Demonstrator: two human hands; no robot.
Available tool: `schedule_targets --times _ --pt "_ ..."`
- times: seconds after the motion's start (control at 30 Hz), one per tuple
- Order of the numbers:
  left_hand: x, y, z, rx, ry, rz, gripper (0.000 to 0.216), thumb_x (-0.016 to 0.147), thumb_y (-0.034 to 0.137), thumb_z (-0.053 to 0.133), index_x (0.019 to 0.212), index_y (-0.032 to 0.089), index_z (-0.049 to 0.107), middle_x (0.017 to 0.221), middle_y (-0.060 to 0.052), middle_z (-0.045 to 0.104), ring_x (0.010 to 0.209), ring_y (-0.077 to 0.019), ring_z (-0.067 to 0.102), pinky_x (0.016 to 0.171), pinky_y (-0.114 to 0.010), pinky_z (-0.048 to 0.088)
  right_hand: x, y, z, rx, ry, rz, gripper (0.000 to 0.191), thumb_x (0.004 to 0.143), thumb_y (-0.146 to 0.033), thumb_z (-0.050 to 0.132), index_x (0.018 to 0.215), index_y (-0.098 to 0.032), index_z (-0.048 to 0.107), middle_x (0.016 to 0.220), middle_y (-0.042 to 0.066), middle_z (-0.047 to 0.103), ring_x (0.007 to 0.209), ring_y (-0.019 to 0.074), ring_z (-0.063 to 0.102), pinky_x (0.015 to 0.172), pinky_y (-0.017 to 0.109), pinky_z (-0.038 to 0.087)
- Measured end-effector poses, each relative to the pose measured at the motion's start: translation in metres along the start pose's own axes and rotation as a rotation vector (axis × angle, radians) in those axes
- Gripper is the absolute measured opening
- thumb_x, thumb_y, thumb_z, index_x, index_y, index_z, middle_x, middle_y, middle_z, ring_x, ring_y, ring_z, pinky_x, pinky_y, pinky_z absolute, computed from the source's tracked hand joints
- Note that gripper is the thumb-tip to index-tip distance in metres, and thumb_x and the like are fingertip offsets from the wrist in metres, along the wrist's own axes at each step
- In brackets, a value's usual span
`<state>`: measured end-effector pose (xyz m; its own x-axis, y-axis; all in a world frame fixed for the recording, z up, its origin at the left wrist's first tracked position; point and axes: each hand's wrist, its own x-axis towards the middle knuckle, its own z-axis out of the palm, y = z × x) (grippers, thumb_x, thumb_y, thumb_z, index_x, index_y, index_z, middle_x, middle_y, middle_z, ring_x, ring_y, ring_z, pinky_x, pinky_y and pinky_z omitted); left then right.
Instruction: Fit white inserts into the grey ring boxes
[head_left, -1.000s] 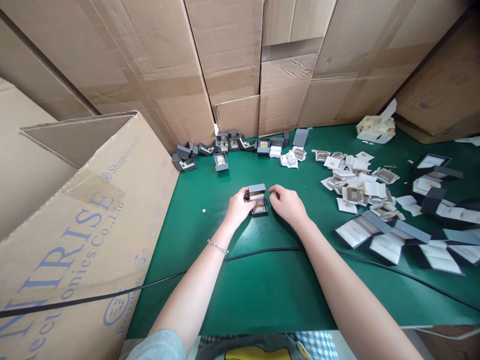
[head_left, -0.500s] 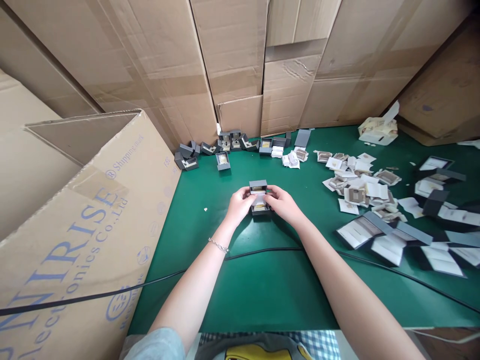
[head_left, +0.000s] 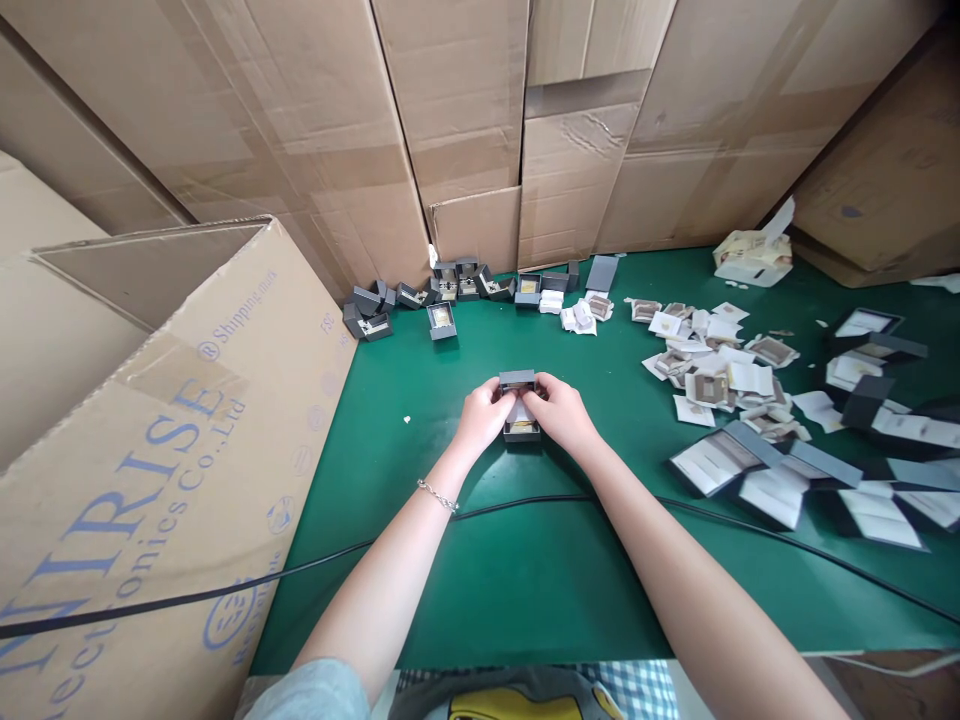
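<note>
A small dark grey hinged box point(head_left: 521, 432) stands opened in front of me on the green table. My left hand point(head_left: 486, 412) grips its left side, and my right hand point(head_left: 559, 408) grips its right side. Both thumbs press in at the raised lid, over a white piece inside. Something yellowish shows in the lower half of the box; its detail is too small to make out. My fingertips behind the lid are hidden.
Behind the hands, several similar boxes point(head_left: 442, 322) line the cardboard wall. To the right lies a heap of white and brown inserts point(head_left: 712, 388), with opened boxes point(head_left: 724, 458) nearer. A black cable point(head_left: 525, 500) crosses beneath my forearms. A large carton point(head_left: 187, 440) stands left, a tissue pack point(head_left: 754, 258) back right.
Both thumbs have moved inward and up towards the lid. The lid appears tipped further forward, hiding more of its inside. The whole view has shifted slightly.
</note>
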<state>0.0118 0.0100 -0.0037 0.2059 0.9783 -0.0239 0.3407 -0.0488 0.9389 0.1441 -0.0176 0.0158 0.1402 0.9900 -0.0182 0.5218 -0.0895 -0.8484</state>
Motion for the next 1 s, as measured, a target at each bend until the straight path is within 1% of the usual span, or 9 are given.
schedule_targets --times 0.2,0.33,0.43,0.53,0.7,0.8,0.9,1.0 --pt "-0.004 0.005 0.001 0.111 0.014 0.017 0.022 0.081 0.03 0.046 0.089 0.02 0.065 0.087 -0.003 0.068 0.08 -0.0178 0.06 0.068 -0.025 0.044 0.0 0.003 0.001 -0.104 0.017 -0.076 0.018 0.079 -0.029 0.046 0.085 -0.02 0.061 0.075 0.001 0.063 0.062 0.0138 0.054 0.057 0.023 0.038" --pt "-0.007 0.009 -0.002 0.144 0.004 0.021 0.023 0.082 0.031 0.046 0.09 0.021 0.065 0.087 -0.002 0.069 0.079 -0.0179 0.06 0.065 -0.025 0.043 0.0 0.003 -0.001 -0.155 0.004 -0.081 0.016 0.078 -0.028 0.046 0.079 -0.019 0.06 0.074 0.002 0.063 0.062 0.0146 0.054 0.056 0.023 0.037" --pt "-0.008 0.009 -0.003 0.114 -0.014 0.023 0.024 0.082 0.031 0.046 0.093 0.021 0.065 0.09 -0.002 0.069 0.078 -0.0166 0.06 0.064 -0.024 0.043 0.0 0.001 -0.004 -0.136 -0.014 -0.067 0.016 0.076 -0.027 0.047 0.075 -0.019 0.06 0.072 0.001 0.063 0.061 0.0142 0.053 0.055 0.023 0.037" --pt "-0.007 0.007 -0.002 0.11 -0.009 0.024 0.024 0.081 0.03 0.047 0.093 0.02 0.066 0.089 -0.002 0.069 0.076 -0.0158 0.06 0.062 -0.023 0.042 0.002 0.0 -0.008 -0.113 -0.047 -0.046 0.017 0.076 -0.027 0.047 0.077 -0.019 0.062 0.07 0.0 0.063 0.062 0.0137 0.053 0.056 0.023 0.037" --pt "-0.007 0.006 0.001 0.154 0.003 0.025 0.024 0.082 0.03 0.046 0.092 0.021 0.066 0.087 -0.002 0.069 0.076 -0.0161 0.06 0.063 -0.023 0.043 0.003 0.001 -0.013 -0.098 -0.135 -0.029 0.019 0.076 -0.025 0.048 0.082 -0.019 0.064 0.075 0.0 0.064 0.066 0.0141 0.055 0.057 0.022 0.038" --pt "-0.007 0.007 0.001 0.169 0.0 0.029 0.022 0.081 0.03 0.046 0.089 0.021 0.066 0.084 -0.002 0.069 0.074 -0.0163 0.06 0.062 -0.023 0.042 0.0 0.001 -0.011 -0.156 -0.104 -0.029 0.017 0.076 -0.022 0.046 0.08 -0.019 0.062 0.072 0.001 0.064 0.063 0.0141 0.054 0.055 0.022 0.037" --pt "-0.008 0.008 0.0 0.185 -0.001 0.037 0.021 0.081 0.029 0.045 0.084 0.021 0.065 0.078 -0.002 0.068 0.071 -0.0165 0.059 0.061 -0.024 0.042 -0.002 0.0 -0.007 -0.225 -0.05 -0.035 0.017 0.077 -0.023 0.044 0.079 -0.018 0.06 0.072 0.003 0.063 0.06 0.0147 0.053 0.052 0.023 0.035" --pt "-0.008 0.009 -0.001 0.172 -0.013 0.039 0.021 0.081 0.029 0.046 0.085 0.02 0.065 0.079 -0.002 0.068 0.073 -0.017 0.059 0.062 -0.024 0.043 -0.001 0.0 -0.007 -0.251 -0.035 -0.044 0.018 0.077 -0.025 0.044 0.08 -0.019 0.061 0.071 0.003 0.063 0.061 0.0154 0.053 0.051 0.023 0.034"
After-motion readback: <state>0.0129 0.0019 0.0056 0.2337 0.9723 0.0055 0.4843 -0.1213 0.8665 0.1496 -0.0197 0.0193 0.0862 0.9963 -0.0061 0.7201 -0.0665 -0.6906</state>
